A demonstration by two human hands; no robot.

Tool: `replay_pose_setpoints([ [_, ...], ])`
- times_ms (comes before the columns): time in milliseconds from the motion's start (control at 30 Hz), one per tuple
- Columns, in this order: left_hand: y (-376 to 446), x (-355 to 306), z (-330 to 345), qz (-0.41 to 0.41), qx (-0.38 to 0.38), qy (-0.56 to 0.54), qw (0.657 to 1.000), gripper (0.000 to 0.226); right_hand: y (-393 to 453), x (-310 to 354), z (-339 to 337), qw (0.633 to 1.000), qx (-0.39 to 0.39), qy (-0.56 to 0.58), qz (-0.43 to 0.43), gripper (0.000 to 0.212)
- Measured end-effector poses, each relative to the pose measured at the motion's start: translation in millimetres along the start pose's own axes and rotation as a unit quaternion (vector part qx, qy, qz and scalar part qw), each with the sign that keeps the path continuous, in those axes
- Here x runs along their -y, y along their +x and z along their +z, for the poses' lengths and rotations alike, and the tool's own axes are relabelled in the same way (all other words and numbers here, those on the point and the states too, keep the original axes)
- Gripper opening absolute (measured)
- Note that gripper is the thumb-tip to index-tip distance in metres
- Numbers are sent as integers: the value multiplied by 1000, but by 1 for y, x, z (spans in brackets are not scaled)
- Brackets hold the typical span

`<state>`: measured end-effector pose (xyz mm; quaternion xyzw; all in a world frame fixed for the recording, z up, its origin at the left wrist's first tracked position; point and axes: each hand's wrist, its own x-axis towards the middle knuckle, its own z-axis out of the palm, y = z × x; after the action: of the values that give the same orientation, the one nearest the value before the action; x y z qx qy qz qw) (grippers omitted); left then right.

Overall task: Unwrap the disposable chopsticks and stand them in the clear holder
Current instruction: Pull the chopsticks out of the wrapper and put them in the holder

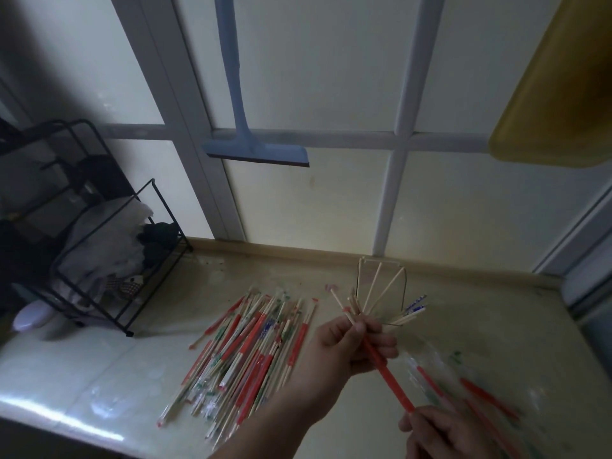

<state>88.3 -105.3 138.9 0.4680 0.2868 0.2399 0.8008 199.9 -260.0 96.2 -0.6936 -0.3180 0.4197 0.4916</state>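
Left hand [356, 339] grips chopsticks [347, 309]; right hand [453, 432] pinches the red wrapper [387, 372]. A hard tug could scatter sticks near the holder [381, 286].

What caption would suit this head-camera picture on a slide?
Left hand grips chopsticks while right hand pulls off a red wrapper, near the clear holder.

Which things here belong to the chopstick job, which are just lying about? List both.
Job: wrapped chopsticks pile, red wrapper between left hand and right hand, clear holder, empty wrappers.
Lying about: black rack, blue squeegee, yellow tray.
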Motion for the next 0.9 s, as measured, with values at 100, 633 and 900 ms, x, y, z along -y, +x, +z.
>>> replay_pose_setpoints([
  [100,-2,12,8,-31,27,19,999,30,4,2,-6,1000,12,-3,6,26],
  [633,32,-9,8,-8,0,-1,1000,28,-4,-16,-47,996,-82,24,-27,9],
  [900,21,36,62,-32,326,356,875,22,-5,34,-78,984,-98,88,-122,38],
])
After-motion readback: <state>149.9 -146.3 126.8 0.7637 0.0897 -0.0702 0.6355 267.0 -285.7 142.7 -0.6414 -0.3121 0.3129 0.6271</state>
